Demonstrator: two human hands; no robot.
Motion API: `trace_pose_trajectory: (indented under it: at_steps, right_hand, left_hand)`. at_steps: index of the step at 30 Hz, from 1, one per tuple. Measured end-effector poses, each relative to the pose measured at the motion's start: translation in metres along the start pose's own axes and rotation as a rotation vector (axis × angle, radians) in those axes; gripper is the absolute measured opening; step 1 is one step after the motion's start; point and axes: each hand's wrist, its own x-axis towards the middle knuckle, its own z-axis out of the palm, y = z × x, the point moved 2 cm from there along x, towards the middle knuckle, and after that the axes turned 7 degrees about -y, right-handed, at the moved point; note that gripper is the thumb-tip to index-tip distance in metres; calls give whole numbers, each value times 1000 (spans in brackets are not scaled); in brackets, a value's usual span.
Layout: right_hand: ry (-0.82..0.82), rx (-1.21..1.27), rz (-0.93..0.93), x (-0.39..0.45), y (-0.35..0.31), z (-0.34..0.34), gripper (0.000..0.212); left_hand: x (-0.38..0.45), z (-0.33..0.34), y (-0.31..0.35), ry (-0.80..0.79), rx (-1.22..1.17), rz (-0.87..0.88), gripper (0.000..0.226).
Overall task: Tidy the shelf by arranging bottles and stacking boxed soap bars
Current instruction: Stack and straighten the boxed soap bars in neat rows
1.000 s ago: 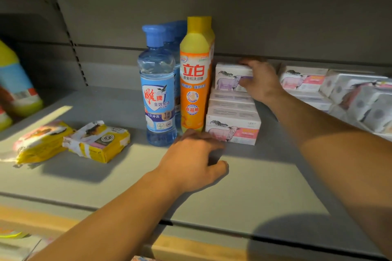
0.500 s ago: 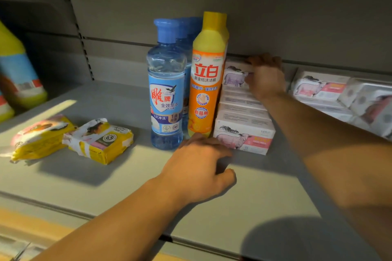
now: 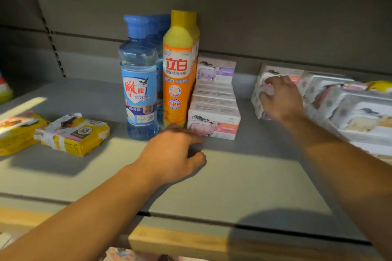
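On the grey shelf (image 3: pixel 244 180) stand a clear blue bottle (image 3: pixel 139 82), a second blue bottle (image 3: pixel 158 32) behind it, and a yellow-orange bottle (image 3: pixel 180 65). Right of them, boxed soap bars (image 3: pixel 214 108) form a neat row running to the back, with a purple box (image 3: pixel 216 70) on top at the rear. My right hand (image 3: pixel 280 97) is closing on a tilted white soap box (image 3: pixel 259 99) in the loose pile further right. My left hand (image 3: pixel 176 152) rests fingers-down on the shelf in front of the row, holding nothing.
Two yellow wrapped soap packs (image 3: pixel 72 133) (image 3: pixel 17 131) lie at the left. A jumble of soap boxes (image 3: pixel 350 108) fills the right end. A yellow bottle (image 3: pixel 4 91) shows at the far left edge. The shelf's front lip (image 3: pixel 191 241) runs below.
My right hand left the top purple box at the back of the row and moved right onto a box in the loose pile. My left hand stayed put.
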Motion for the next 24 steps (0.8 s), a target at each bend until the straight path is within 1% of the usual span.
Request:
trace_pose_trajectory:
  at_steps: [2, 4, 6, 10, 12, 16, 19, 22, 24]
  right_hand:
    - [-109, -67, 69, -3, 17, -1, 51]
    - [-184, -87, 66, -2, 22, 0, 52]
    - [-207, -97, 66, -2, 22, 2, 52]
    - [-240, -239, 95, -17, 27, 2, 61]
    - [-227, -260, 56, -26, 29, 1, 63]
    - [-84, -279, -65, -41, 21, -15, 50]
    - [-130, -228, -104, -58, 9, -27, 49]
    - [-201, -52, -116, -82, -6, -44, 49]
    - [-183, 76, -142, -99, -17, -59, 47]
  left_hand:
    - [-2, -1, 2, 7, 10, -7, 34]
    - [-3, -2, 4, 12, 24, -9, 31]
    - [-3, -2, 5, 9, 26, -12, 31]
    - [-2, -2, 4, 10, 16, -14, 35]
    - [-1, -1, 4, 18, 16, -14, 37]
    - [-1, -2, 4, 36, 18, -9, 37]
    - [-2, -3, 4, 30, -5, -6, 36]
    - [-5, -4, 5, 15, -25, 5, 31]
    - [-6, -5, 6, 39, -29, 22, 30]
